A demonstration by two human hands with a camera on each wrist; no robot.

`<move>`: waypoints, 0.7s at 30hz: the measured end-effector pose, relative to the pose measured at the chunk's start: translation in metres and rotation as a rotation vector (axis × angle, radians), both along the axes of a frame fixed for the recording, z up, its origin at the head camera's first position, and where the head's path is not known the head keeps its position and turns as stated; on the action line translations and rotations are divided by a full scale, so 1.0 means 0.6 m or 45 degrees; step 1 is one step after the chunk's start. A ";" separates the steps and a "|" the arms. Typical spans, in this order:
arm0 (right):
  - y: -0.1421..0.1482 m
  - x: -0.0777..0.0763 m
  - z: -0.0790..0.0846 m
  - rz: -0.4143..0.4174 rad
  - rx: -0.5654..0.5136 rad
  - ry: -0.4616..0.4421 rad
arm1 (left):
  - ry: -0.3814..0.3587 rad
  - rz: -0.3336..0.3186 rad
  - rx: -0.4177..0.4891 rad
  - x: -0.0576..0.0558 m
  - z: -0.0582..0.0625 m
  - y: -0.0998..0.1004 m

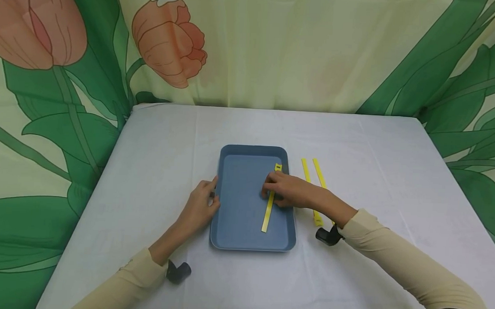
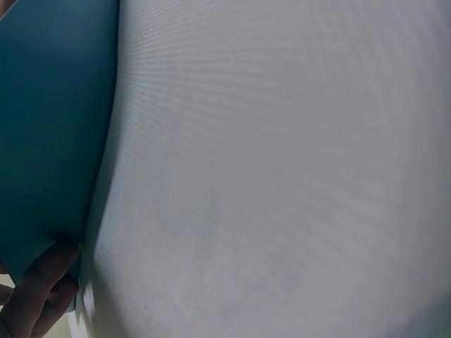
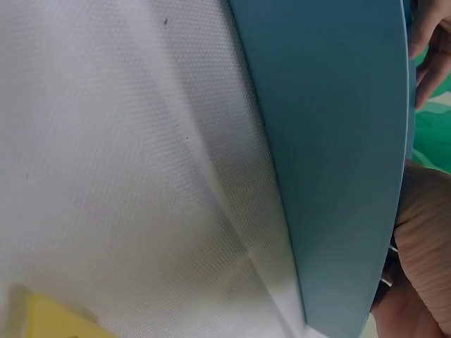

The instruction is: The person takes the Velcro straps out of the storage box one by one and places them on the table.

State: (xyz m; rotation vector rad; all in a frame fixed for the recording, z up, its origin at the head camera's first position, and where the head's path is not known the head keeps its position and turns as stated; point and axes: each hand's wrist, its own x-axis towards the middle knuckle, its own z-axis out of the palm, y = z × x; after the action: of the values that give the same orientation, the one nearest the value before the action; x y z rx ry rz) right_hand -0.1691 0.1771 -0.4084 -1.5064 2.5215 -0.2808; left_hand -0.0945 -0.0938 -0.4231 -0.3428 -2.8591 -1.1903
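Observation:
A blue-grey rectangular tray (image 1: pixel 237 200) lies on the white-covered table. Inside it, toward the right side, a yellow strap (image 1: pixel 266 217) with a slotted far end slants lengthwise. My right hand (image 1: pixel 286 190) reaches over the tray's right rim and pinches this strap near its middle, its curled fingers covering part of it. My left hand (image 1: pixel 199 204) rests against the left side of the tray, fingers and thumb fairly straight. In the left wrist view its fingers (image 2: pixel 44 282) touch the tray's outer wall (image 2: pixel 53 127).
Two more yellow straps, a left one (image 1: pixel 306 170) and a right one (image 1: pixel 319 172), lie right of the tray, partly under my right forearm. A yellow corner (image 3: pixel 56 320) shows in the right wrist view. A flower-printed curtain (image 1: pixel 277 45) hangs behind the table (image 1: pixel 165 141).

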 end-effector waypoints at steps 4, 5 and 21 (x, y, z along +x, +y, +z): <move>-0.002 -0.001 -0.001 0.001 -0.004 0.007 | -0.007 0.001 -0.007 0.000 0.000 0.001; -0.003 -0.002 -0.001 0.003 -0.010 0.007 | -0.009 0.001 -0.005 0.000 0.000 0.001; -0.026 -0.018 -0.015 0.073 -0.127 0.071 | -0.025 0.015 -0.020 -0.001 0.003 0.002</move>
State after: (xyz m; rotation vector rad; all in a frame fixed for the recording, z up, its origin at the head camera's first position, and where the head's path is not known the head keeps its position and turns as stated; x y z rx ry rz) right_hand -0.1801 0.1613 -0.4177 -1.6418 2.5365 -0.3660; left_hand -0.0949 -0.0924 -0.4215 -0.3157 -2.8847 -1.1766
